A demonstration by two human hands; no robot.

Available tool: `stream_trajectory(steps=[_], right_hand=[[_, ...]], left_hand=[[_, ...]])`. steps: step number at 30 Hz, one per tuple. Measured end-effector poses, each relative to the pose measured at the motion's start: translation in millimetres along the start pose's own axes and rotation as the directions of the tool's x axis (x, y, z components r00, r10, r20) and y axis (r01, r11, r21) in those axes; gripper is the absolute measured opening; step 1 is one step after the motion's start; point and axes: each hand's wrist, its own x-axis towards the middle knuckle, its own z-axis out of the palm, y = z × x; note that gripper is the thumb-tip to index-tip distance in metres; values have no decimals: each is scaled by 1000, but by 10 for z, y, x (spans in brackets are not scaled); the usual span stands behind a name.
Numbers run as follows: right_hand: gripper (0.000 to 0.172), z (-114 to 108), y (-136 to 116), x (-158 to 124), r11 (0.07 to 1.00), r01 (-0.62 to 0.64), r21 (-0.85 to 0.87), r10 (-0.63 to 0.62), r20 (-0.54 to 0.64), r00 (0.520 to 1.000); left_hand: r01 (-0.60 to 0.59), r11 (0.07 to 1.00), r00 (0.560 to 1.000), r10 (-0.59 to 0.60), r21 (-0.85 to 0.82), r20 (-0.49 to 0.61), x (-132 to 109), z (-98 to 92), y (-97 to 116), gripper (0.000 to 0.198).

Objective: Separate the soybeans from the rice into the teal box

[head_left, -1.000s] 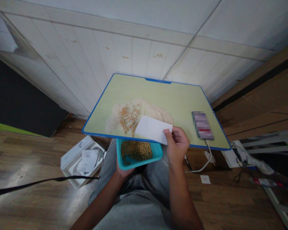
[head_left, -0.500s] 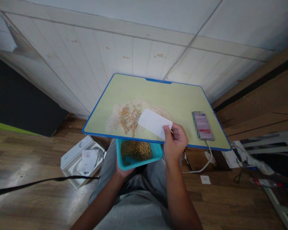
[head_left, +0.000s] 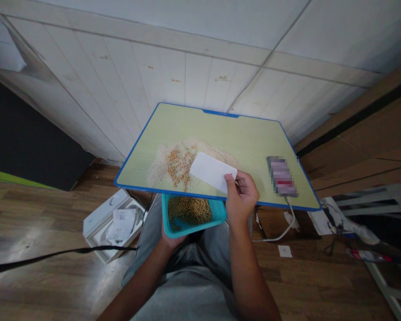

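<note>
My right hand (head_left: pixel 243 194) pinches the near right corner of a white card (head_left: pixel 212 169) over the table. The card lies across the right part of a spread of white rice-like grains (head_left: pixel 158 165). Yellow soybeans (head_left: pixel 174 162) are scattered among the grains, left of the card. Below the table's near edge, my left hand (head_left: pixel 172 240) holds a turquoise plastic tub (head_left: pixel 187 231) from beneath; most of its fingers are hidden under it. Inside the tub is a heap of beans (head_left: pixel 192 210), with part of the bottom showing at the left.
The small green table (head_left: pixel 240 133) has a raised blue rim and stands against a white panelled wall. A phone (head_left: pixel 282 176) with a white cable (head_left: pixel 290 218) lies at its right end. On the floor are an open white box (head_left: pixel 102 214), a black strap (head_left: pixel 70 250) and a paper square (head_left: pixel 285 251).
My right hand and the card have shifted slightly left. The tub and my left hand stay in place.
</note>
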Motion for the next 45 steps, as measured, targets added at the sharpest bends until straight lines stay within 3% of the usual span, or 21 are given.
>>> stream_trajectory(steps=[6,14,25,38,45], right_hand=[[22,14,25,0,1000,-13,-10,13,11,1000],[19,30,30,-5,1000,0,13,0,-13,1000],[20,32,20,-33,998,-31,47,29,49,998],[17,-15,21,-44,997,-57,51,51,105,993],[15,-52,21,-55,997,-43,57,36,120,992]], left_hand=[[-2,1000,1000,2,-2,31,-8,15,-7,73],[-32,999,999,32,-3,33,15,-129,-3,73],[-21,999,997,22,-25,77,26,27,-21,79],[-28,998,1000,28,-47,-1,40,-146,-18,70],[-52,996,998,49,-71,-39,73,-64,-3,66]])
